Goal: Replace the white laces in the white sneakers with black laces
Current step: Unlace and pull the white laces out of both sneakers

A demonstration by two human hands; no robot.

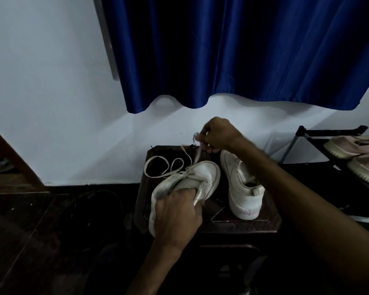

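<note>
Left hand (177,211) is gripping the near sneaker (202,177) at its opening, fingers (189,193) curling down inside the collar, thumb outside. The sneaker is tilting on its side at the worktop's (243,225) front left, heel hanging past the near edge, sole edge facing right. Right hand (216,135) is hovering above the worktop's far edge, fingers closing in a pinch on the white lace (197,154). That strand is running taut from the sneaker's upper eyelets up to the pinch, its frayed tip poking out left of the knuckles. More slack lace is lying in two loose loops on the dark worktop, just behind and left of the sneaker. The lace is sitting only partly threaded; how many eyelets are holding it, cannot tell. The second sneaker (243,194) is standing upright on the worktop's right half, heel toward the camera, toe pointing to the wall (51,92), just beside the first, the right forearm crossing over it. Light is dim and the worktop surface is hard to read; some dark bits are lying near the far edge, identity unclear. A blue curtain (232,50) is hanging on the wall behind. A black rack (300,133) is standing to the right, carrying pinkish shoes (358,154).
</note>
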